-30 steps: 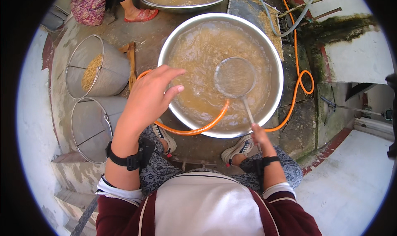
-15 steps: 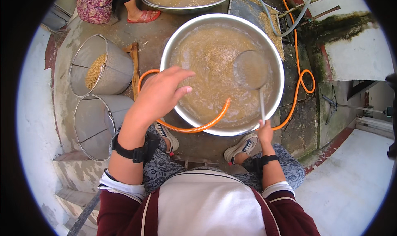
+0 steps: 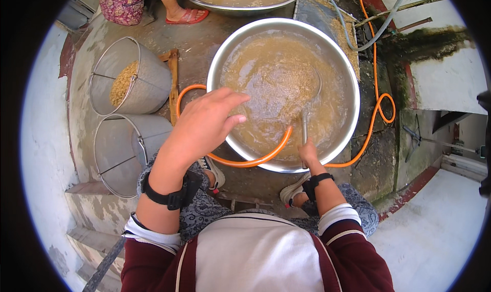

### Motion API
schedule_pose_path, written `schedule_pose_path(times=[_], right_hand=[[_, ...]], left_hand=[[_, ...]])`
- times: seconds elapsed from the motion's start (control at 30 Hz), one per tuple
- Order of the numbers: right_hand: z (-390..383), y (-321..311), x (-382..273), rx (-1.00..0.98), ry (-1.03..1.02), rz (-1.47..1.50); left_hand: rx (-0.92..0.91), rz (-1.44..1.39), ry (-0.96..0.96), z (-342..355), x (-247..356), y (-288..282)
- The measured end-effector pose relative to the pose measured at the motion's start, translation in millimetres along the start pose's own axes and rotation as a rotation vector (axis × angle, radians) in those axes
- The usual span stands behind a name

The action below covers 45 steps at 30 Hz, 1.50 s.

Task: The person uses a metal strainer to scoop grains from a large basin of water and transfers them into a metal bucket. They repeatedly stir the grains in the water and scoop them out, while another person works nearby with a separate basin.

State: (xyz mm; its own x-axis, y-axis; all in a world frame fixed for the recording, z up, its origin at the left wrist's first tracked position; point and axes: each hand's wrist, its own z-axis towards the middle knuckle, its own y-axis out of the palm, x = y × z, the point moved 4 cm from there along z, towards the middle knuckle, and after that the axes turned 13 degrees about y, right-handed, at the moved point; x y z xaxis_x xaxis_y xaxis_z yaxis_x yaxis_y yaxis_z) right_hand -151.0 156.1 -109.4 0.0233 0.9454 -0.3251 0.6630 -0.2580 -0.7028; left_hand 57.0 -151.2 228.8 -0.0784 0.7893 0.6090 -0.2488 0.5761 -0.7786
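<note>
A wide steel basin [image 3: 217, 67] in front of me holds murky brown water with grain [image 3: 291, 80] in it. My right hand [image 3: 308, 153] is closed round the handle of a round strainer [image 3: 305, 119]. Its bowl is mostly under the water, and only the right part of its rim shows. My left hand [image 3: 207, 120] hangs over the basin's left edge, fingers stretched out and loosely apart, holding nothing. An orange hose [image 3: 255, 160] passes below that hand, over the near rim, and its end points into the water.
Two grey buckets [image 3: 153, 87] lie tipped at the left; the farther one holds grain [image 3: 124, 82]. A second basin [image 3: 245, 7] stands at the back. Beside it are a person's foot in a red sandal [image 3: 188, 17] and patterned clothing. A grey hose [image 3: 376, 42] curves at the right.
My right hand has moved left and slightly up with the strainer, whose bowl has sunk into the water. The left hand stays over the rim. The whole view has shifted slightly.
</note>
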Motion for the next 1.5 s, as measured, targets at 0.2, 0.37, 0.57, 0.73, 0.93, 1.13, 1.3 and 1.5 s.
schedule_pose_path(times=[0.2, 0.37, 0.57, 0.73, 0.93, 1.13, 1.3, 1.5], right_hand=[[-32, 7, -62, -0.684, 0.224, 0.709], [-69, -8, -83, -0.738, 0.175, 0.735], [-107, -46, -83, -0.71, 0.059, 0.75], [-142, -63, -90, -0.721, 0.047, 0.781], [-170, -72, -97, -0.717, 0.012, 0.776], [-192, -73, -116, -0.698, 0.012, 0.686], [-221, -72, -163, -0.727, -0.048, 0.596], [-249, -51, -258, -0.811, -0.299, 0.442]], left_hand=[[0.002, -0.016, -0.02, 1, -2, 1], [0.02, -0.028, -0.008, 0, -2, 0], [0.033, -0.023, 0.03, -1, -1, -1], [0.045, -0.058, 0.012, -7, -3, -1], [0.125, -0.051, 0.077, -15, 0, -8], [0.229, -0.12, 0.223, -22, 10, -15], [0.368, -0.21, 0.323, -30, 17, -19], [0.657, -0.139, 0.35, -48, 18, -43]])
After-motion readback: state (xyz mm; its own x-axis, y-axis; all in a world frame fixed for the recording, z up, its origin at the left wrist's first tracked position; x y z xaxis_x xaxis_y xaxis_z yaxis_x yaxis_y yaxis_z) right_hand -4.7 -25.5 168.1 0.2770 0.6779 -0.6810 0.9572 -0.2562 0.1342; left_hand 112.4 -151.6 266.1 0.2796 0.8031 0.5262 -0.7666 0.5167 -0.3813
